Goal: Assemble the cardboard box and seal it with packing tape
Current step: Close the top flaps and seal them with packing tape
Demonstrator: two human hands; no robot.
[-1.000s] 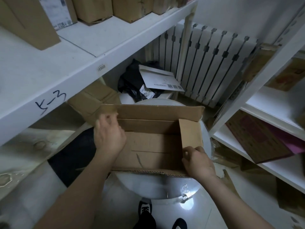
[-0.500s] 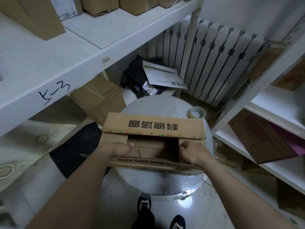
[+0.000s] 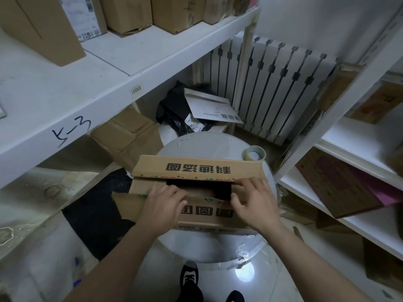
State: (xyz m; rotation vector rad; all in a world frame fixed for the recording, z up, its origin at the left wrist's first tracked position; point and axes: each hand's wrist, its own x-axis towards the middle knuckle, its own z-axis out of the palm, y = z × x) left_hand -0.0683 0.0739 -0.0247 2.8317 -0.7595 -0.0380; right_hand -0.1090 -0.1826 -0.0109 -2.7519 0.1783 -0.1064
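The brown printed cardboard box (image 3: 196, 192) is sitting at the centre of the round white worktop (image 3: 209, 142), with the far long flap (image 3: 196, 168) at 12 o'clock nearly folded down and the near long flap (image 3: 205, 211) at 6 o'clock being pressed toward it. A dark gap is showing between the two flap edges. The left hand (image 3: 162, 205) is lying flat on the near flap at 9 o'clock, its fingers (image 3: 174, 192) slightly spread and reaching over the edge. The right hand (image 3: 254, 203) is bridging both flaps at 3 o'clock, fingers spread and pressing, clamped on nothing. The roll of clear packing tape (image 3: 254, 153) is standing well apart at 1 o'clock, untouched.

Likely risks: the flaps could spring open when one hand leaves to fetch the tape, since only hand pressure is holding them; uneven pressure could leave the seam skewed or gapped, so the tape would bridge badly; the box could slide on the smooth worktop.

Compared with half a second earlier, both hands have come out of the opening and are now on top of the flaps, and the near flap has folded upward, narrowing the gap.
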